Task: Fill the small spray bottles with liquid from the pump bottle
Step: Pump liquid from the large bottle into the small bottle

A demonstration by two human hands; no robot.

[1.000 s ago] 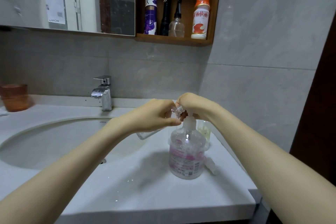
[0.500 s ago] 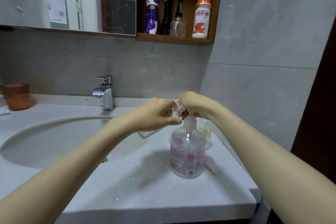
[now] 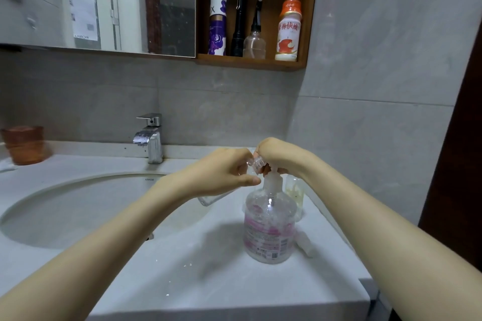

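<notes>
**Two hands meet at the pump nozzle**

Both hands work above the pump bottle, which stands on the desk to the right of the sink. The left hand has its grip closed around a small spray bottle, tilted so its threaded neck sits at the nozzle. The right hand curls over the pump head, grip closed on it. To fill cleanly, I judge the neck should sit squarely under the spout before each press, with slow, short strokes, since the liquid may otherwise smear the threads. A second small bottle stands just behind.
</notes>
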